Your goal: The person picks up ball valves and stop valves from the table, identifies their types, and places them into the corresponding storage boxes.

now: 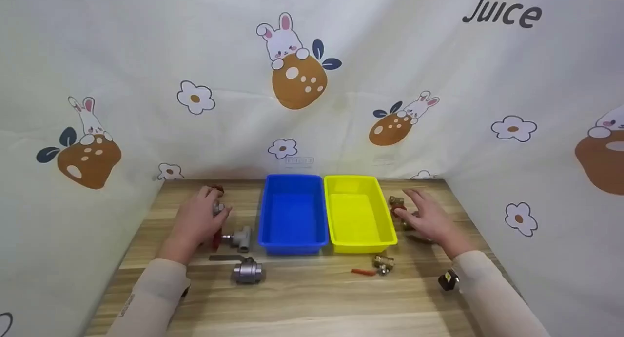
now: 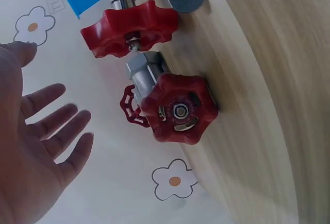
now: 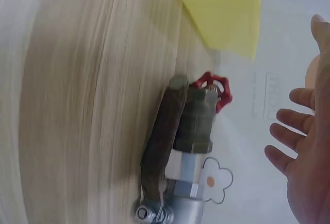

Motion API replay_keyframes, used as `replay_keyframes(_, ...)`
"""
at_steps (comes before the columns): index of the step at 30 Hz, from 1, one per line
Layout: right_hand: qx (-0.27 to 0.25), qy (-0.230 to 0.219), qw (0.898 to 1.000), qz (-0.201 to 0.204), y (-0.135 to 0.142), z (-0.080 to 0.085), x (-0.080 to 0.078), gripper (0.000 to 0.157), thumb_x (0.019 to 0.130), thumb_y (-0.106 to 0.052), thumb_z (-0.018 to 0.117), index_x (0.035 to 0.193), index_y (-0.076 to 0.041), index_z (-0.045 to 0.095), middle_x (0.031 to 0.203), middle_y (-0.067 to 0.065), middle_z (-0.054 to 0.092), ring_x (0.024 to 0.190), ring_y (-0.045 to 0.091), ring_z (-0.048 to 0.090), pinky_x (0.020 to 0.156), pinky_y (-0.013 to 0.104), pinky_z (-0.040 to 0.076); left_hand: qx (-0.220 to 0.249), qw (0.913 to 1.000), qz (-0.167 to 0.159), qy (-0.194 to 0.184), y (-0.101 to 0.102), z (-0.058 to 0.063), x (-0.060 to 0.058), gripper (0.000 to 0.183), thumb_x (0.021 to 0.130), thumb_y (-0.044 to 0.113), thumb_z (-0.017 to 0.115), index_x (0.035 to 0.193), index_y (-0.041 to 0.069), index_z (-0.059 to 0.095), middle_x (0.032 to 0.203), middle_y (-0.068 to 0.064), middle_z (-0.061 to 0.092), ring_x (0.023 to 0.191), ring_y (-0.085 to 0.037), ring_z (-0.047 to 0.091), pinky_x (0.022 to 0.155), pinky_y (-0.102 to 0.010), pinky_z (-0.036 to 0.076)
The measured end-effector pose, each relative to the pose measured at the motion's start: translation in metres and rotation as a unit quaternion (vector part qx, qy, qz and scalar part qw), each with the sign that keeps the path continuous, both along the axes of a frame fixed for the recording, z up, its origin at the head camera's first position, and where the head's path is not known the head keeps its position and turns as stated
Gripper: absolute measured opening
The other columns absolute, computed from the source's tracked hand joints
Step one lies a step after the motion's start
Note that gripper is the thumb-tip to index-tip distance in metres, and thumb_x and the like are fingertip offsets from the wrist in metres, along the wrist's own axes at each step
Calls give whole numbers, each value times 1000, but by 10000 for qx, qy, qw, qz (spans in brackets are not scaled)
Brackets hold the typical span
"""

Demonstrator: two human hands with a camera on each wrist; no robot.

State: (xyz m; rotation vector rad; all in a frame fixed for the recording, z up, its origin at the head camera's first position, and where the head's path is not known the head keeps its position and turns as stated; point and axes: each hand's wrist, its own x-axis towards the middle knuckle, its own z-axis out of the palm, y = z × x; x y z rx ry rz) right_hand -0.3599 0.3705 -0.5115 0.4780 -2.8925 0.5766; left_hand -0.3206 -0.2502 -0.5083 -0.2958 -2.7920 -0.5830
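Note:
My left hand (image 1: 197, 222) hovers over the valves on the left, its fingers apart with nothing between them in the left wrist view. Beneath it are a valve with a red handwheel (image 2: 180, 109) and a second red handwheel (image 2: 131, 28). A steel ball valve (image 1: 247, 272) with a grey lever lies nearer the front. My right hand (image 1: 431, 222), fingers spread and holding nothing, is over the valves at the right. Close by it lie a brass-coloured valve body (image 3: 196, 123) with a red handwheel (image 3: 224, 92) behind it and a valve lever (image 3: 164, 139) alongside.
A blue bin (image 1: 293, 249) and a yellow bin (image 1: 363, 247) stand side by side at the table's back middle. In front of the yellow one lies a brass ball valve (image 1: 384, 262) with an orange-red lever. A printed cloth (image 1: 234, 132) rises behind and along both sides.

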Motion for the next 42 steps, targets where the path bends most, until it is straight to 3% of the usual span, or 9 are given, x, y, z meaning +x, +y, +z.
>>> replay_keyframes(7, -330, 19, 9990, 305, -11, -2, 7, 76, 107, -48, 72, 162, 1, 50, 163, 28, 50, 149, 51, 48, 123, 71, 38, 269, 9996, 15, -129, -1, 1, 2, 39, 106, 27, 71, 132, -1, 70, 137, -24, 63, 125, -51, 63, 105, -70, 52)
replay_keyframes(12, -312, -27, 9992, 250, -14, 1, 11, 76, 107, -49, 73, 162, -1, 51, 163, 25, 50, 149, 48, 49, 123, 70, 39, 335, 9993, -28, -157, 1, 5, 0, 38, 107, 28, 70, 131, -1, 71, 138, -25, 65, 128, -52, 62, 111, -71, 48)
replay_keyframes(17, -368, -115, 9988, 289, -21, -1, 16, 79, 104, -50, 76, 163, -3, 50, 164, 22, 50, 149, 46, 49, 122, 70, 40, 437, 9982, 17, -421, 2, 4, 1, 42, 109, 32, 69, 136, 0, 68, 143, -26, 63, 132, -53, 60, 113, -71, 46)
replay_keyframes(22, -344, -117, 9980, 526, -32, -3, 21, 89, 100, -58, 78, 163, -1, 50, 158, 20, 55, 136, 38, 60, 117, 62, 49, 505, 9969, 18, -598, 1, 0, -1, 45, 110, 32, 67, 141, -1, 65, 148, -26, 59, 137, -53, 57, 114, -71, 46)
replay_keyframes(25, -140, -151, 9982, 565, -38, -7, 24, 96, 100, -63, 75, 165, 1, 46, 164, 24, 49, 142, 44, 56, 120, 65, 45, 523, 9964, 14, -672, 1, -2, -2, 49, 111, 34, 66, 145, -2, 62, 149, -27, 58, 139, -53, 55, 116, -72, 44)
replay_keyframes(29, 204, -271, 9985, 431, -46, -10, 29, 101, 100, -65, 72, 169, 0, 39, 174, 27, 36, 157, 51, 38, 126, 71, 32, 562, 9954, 13, -774, 1, -3, -1, 52, 111, 34, 65, 147, -3, 60, 149, -28, 58, 140, -53, 55, 118, -71, 42)
replay_keyframes(42, 463, -1040, 9930, 305, -56, -19, 31, 115, 101, -72, 66, 177, -4, 12, 185, 15, 5, 166, 47, 20, 127, 71, 30, 644, 9931, 29, -978, -1, -5, -3, 58, 113, 42, 61, 151, -1, 57, 153, -29, 56, 142, -54, 52, 119, -72, 40)
